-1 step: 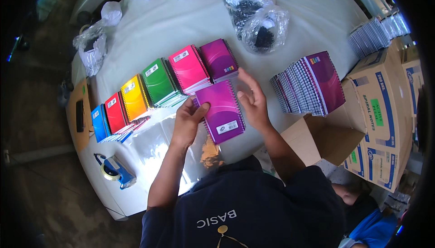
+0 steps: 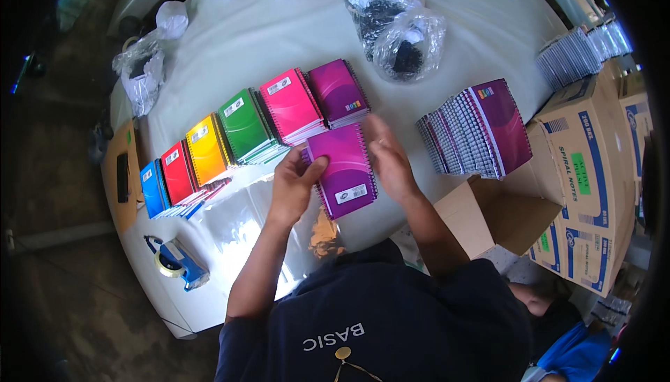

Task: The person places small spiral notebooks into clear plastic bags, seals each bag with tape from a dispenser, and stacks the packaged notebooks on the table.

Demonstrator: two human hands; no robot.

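Your left hand (image 2: 296, 181) grasps the purple notebook (image 2: 343, 169) at its left edge, with the thumb lying on top of the cover. You hold this notebook over the near part of the desk (image 2: 244, 47), just in front of the pink pile (image 2: 289, 97) and the small purple pile (image 2: 336, 90). Its white label is toward your body, and coils show along both long sides; whether a second notebook is under it, I cannot tell.

Your right hand (image 2: 392, 162) is just beside the right coils, its fingers released and somewhat blurred; whether they touch the coils is not clear.

To the left, the row continues with green (image 2: 239, 125), yellow (image 2: 204, 148), red (image 2: 177, 172) and blue notebooks (image 2: 151, 190). A bigger purple stack (image 2: 508, 130) leans at your right, near the open carton (image 2: 457, 216). The blue tape dispenser (image 2: 183, 263) lies at your left.
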